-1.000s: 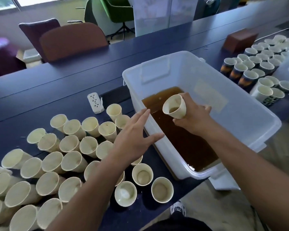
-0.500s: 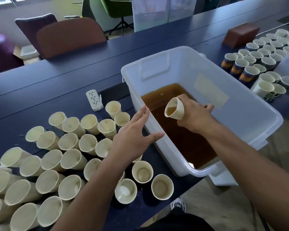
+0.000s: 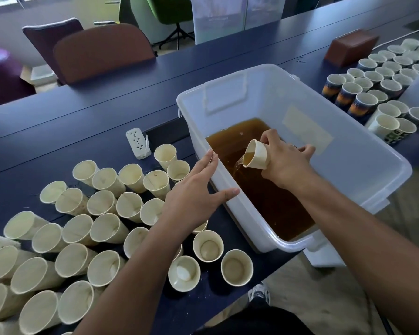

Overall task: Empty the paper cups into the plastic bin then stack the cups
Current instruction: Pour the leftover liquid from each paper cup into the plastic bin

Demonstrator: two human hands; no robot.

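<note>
Head view, single frame; all places given from the plastic bin (image 3: 363, 151).

Plastic bin: translucent white, rectangular, standing on the dark blue table (image 3: 87, 110) at its near edge; brown liquid (image 3: 264, 197) covers its floor.

Right hand (image 3: 286, 163): inside the bin, above the liquid; fingers and thumb curled round a paper cup (image 3: 257, 154); the cup is tipped mouth-down toward the bin's left wall; a thin brown stream runs from its lip into the liquid.

Left hand (image 3: 194, 197): at the bin's left wall; fingers straight and loosely spread, holding nothing; fingertips and thumb at the rim, contact unclear.

Cream paper cups (image 3: 102, 223): many, left of the bin on the table; most look tilted in the wide lens; three upright ones (image 3: 208, 245) stand near the bin's near-left corner.

White power strip (image 3: 138, 142): left of the bin, beyond the cream cups.

Printed paper cups (image 3: 373, 88): a dense upright group right of the bin; dark patterned sides, pale insides.

Brown block (image 3: 351, 47): beyond the bin, to its right, on the table.

Chairs (image 3: 102, 52): beyond the bin, across the table; brown, dark purple and green.
</note>
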